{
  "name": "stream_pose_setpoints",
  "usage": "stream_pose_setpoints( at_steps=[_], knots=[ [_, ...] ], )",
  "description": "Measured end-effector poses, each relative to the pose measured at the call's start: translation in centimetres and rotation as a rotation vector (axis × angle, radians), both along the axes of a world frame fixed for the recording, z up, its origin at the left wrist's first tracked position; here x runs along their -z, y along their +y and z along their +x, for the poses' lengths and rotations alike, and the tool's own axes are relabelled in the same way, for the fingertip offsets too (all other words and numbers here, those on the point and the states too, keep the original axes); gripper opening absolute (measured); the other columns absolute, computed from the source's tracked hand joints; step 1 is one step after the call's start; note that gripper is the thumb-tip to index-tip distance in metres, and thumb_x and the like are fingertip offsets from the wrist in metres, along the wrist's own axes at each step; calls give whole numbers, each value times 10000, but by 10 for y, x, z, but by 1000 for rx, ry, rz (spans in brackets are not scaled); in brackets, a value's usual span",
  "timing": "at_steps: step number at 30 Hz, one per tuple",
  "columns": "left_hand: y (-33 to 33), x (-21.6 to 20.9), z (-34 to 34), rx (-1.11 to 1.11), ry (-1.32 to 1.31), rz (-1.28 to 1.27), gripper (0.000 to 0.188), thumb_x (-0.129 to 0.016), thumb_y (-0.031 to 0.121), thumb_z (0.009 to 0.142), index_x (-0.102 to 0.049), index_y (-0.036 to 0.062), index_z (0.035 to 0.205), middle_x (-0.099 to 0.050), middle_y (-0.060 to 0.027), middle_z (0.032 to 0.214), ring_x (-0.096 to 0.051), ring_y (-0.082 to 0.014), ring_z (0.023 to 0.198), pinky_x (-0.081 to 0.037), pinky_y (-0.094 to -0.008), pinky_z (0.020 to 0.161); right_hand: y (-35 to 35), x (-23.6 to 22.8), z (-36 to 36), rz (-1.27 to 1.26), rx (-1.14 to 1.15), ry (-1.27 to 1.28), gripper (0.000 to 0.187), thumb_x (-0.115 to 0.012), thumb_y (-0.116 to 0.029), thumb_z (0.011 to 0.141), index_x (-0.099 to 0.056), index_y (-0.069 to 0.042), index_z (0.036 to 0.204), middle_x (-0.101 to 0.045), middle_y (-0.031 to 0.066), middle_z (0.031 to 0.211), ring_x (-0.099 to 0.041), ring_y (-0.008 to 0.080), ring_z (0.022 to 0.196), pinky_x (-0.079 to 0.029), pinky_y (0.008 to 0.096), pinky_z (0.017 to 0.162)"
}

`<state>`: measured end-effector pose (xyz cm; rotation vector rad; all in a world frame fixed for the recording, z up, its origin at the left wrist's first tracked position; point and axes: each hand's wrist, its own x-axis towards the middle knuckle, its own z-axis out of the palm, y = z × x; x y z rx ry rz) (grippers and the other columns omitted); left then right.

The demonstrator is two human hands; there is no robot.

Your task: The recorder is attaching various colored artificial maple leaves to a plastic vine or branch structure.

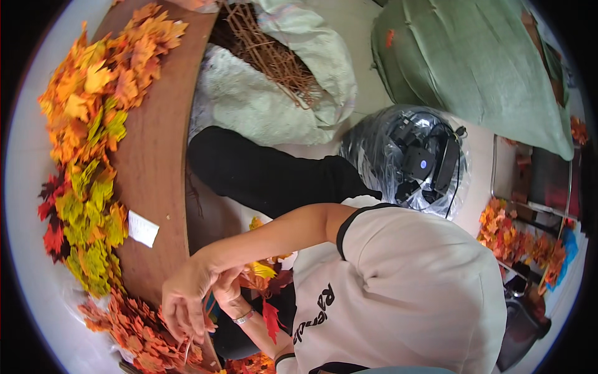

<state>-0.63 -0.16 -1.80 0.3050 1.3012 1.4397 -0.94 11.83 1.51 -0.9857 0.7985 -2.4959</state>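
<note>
My right hand (187,300) reaches across the near end of the brown bench, fingers curled downward. A thin pale strand (187,350) shows at its fingertips, above a pile of orange-red artificial maple leaves (140,330). My left hand (227,288), with a band on its wrist, is closed and partly hidden behind the right wrist. Against it hangs a leaf garland (263,270) with yellow and dark red leaves; a bright red leaf (271,319) dangles lower, in front of my shirt. What the left fingers pinch is mostly hidden.
Orange, yellow-green and dark red leaf bunches line the bench (156,156), beside a white paper slip (143,229). Beyond my leg stand a white woven sack (243,100) of brown stems and a plastic bag (374,137) of black devices. A large green sack (461,68) stands far right.
</note>
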Motion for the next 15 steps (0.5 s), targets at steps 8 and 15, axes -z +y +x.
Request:
stream_pose_setpoints(
  at_steps=[8,15],
  knots=[
    [16,41,9,150,-415,526,160,-716,61,639,-582,0,702,-576,-153,562,-527,-233,465,-425,-277,453,25,-23,-11,94,401,59,164,-634,23,718,-624,34,881,-644,140,799,-607,142,584,-427,211,483],
    [29,12,18,130,-316,567,186,-724,18,589,-549,22,655,-552,-141,521,-502,-205,396,-384,-294,408,38,-46,-20,-3,-88,80,188,-631,15,723,-635,45,909,-638,118,766,-541,112,574,-402,211,484]
  ],
)
